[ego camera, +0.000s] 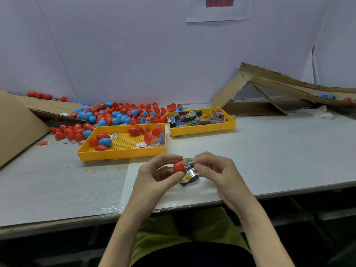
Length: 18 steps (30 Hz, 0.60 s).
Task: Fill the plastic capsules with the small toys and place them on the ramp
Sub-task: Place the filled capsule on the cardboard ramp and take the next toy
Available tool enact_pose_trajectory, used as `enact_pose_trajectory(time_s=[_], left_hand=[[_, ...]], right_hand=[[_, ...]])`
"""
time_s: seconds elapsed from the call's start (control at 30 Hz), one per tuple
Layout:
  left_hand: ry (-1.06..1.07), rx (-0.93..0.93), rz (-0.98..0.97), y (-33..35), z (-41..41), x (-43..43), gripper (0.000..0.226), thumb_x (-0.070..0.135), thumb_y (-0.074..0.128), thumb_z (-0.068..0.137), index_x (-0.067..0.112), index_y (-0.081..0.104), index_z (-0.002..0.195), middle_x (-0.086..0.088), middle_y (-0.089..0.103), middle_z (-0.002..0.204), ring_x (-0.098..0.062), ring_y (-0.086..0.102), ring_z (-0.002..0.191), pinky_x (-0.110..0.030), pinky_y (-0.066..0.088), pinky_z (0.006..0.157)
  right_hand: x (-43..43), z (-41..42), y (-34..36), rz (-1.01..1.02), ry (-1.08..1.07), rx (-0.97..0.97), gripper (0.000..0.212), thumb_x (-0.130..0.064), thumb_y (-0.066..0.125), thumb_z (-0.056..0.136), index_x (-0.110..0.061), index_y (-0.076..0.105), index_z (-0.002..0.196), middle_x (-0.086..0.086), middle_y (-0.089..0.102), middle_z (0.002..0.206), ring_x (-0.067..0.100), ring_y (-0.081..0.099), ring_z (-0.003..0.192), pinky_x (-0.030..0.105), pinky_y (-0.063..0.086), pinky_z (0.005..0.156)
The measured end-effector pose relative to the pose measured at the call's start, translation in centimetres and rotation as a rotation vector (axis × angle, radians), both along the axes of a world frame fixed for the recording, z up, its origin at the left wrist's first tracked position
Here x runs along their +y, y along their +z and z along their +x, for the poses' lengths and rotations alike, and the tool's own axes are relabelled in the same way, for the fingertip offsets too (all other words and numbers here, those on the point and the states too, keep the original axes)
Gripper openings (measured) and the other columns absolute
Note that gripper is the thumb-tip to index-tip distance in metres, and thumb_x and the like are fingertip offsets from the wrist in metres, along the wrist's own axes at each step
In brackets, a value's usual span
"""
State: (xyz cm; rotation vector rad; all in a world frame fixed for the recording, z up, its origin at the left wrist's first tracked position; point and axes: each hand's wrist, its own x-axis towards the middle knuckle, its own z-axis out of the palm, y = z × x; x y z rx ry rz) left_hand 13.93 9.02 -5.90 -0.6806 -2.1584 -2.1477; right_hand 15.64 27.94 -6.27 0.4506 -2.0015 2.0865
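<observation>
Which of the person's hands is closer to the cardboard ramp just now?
Right. The cardboard ramp stands far right at the back of the table. The right hand, pinching a toy packet, lies on that side; the left hand, holding the red capsule half, lies farther left.

There are 2 yellow perforated plastic trays (123,156) and 1 brown cardboard ramp (269,81), which carries 2 blue plastic capsules (320,95) and 1 red plastic capsule (346,99). In front are 1 red capsule half (179,166) and 2 printed toy packets (188,162).
</observation>
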Motion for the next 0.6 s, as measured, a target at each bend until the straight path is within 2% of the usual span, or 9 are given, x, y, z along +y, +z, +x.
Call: enact_pose_trajectory(time_s=[0.27,0.47,0.6], left_hand=[[0.053,0.021,-0.019,-0.07,0.15,0.06,0.032,0.013,0.082,0.080,0.033,0.073,0.104,0.003,0.074,0.103,-0.021,0.072,0.089,-0.027,0.059,0.078],[0.089,0.040,-0.045,-0.08,0.28,0.28,0.030,0.006,0.079,0.081,0.024,0.070,0.104,0.004,0.074,0.097,-0.020,0.073,0.085,-0.023,0.057,0.073],[0.098,0.045,-0.054,-0.07,0.35,0.35,0.030,0.006,0.080,0.081,0.023,0.070,0.104,0.005,0.074,0.096,-0.018,0.073,0.085,-0.021,0.056,0.072]], right_hand=[[0.13,0.00,-0.03,0.032,0.003,-0.051,0.015,-0.021,0.070,0.080,-0.011,0.076,0.089,-0.001,0.068,0.093,0.011,0.062,0.092,0.022,0.049,0.080],[0.12,-0.09,-0.20,0.077,-0.047,-0.083,0.004,-0.011,0.072,0.088,-0.010,0.075,0.090,0.003,0.070,0.093,0.021,0.063,0.094,0.037,0.051,0.088],[0.13,-0.10,-0.23,0.071,-0.065,-0.104,0.007,-0.011,0.070,0.088,-0.008,0.075,0.093,0.006,0.071,0.092,0.018,0.062,0.092,0.031,0.050,0.086]])
